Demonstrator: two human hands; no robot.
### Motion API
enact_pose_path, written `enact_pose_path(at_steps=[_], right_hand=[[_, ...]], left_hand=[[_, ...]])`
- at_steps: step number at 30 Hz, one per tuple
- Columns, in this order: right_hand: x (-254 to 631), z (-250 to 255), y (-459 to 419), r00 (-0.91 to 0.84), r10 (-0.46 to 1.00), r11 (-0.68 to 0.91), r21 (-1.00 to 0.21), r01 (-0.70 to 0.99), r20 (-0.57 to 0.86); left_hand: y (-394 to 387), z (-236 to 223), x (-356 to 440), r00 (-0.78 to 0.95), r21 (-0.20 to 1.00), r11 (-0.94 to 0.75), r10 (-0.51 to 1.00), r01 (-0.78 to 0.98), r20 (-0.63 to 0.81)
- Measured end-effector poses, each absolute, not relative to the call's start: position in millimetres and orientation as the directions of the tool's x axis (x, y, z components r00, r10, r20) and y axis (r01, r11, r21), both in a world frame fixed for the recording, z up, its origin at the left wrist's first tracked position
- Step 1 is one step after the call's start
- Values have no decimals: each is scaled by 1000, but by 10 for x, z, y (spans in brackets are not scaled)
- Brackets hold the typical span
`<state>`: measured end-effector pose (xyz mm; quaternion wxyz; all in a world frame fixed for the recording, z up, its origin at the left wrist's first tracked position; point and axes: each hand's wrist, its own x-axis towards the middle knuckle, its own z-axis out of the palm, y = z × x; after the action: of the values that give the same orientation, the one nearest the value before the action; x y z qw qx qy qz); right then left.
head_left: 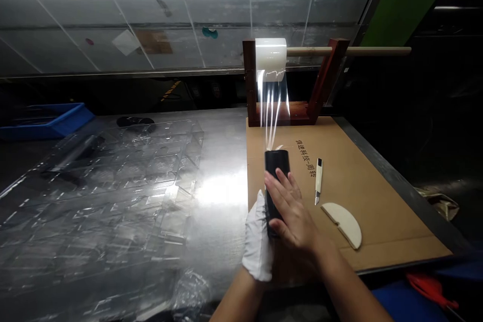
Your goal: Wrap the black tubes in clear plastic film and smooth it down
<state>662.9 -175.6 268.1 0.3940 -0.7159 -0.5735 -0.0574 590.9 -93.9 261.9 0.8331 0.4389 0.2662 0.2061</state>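
Observation:
A black oblong piece with a smooth face (276, 160) stands over the cardboard, its kind unclear. My left hand (258, 244), in a white glove, holds it from the left side; the glove's fingers are partly hidden behind it. My right hand (290, 209) is bare and lies with stretched fingers across the front of the black piece. Clear film (274, 105) runs down from a roll (270, 55) to the top end of the piece, pulled into creases. A wooden stand (248, 85) carries the roll on a wooden rod (372, 51).
On the cardboard sheet (388, 221) lie a utility knife (319, 181), blade toward me, and a half-round pale pad (345, 224). Clear plastic trays (124, 211) cover the left of the metal table (222, 151). A blue bin (56, 121) stands far left; a red-handled tool (428, 287) is lower right.

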Motion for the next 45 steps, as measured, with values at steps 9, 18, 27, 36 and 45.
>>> enact_pose_path(at_steps=[9,18,27,36,45], right_hand=[[6929,2623,-1407,769,547,142,-941,306,332],[7133,2270,-1864,902,425,-291,-932,215,76],[8072,2374,-2394,650,751,-524,-494,694,117],[7993,2778,-2251,648,688,-509,-419,752,327],[7493,3827,-1947,272,855,-311,16,950,441]], left_hand=[[-888,2664,5858,805,786,608,517,-108,-290],[-830,2649,5716,820,797,597,499,-91,-281],[-692,2695,5503,881,925,381,439,-6,-175],[-596,2765,5450,893,925,380,412,9,-178],[-589,2755,5443,873,950,292,430,108,-231]])
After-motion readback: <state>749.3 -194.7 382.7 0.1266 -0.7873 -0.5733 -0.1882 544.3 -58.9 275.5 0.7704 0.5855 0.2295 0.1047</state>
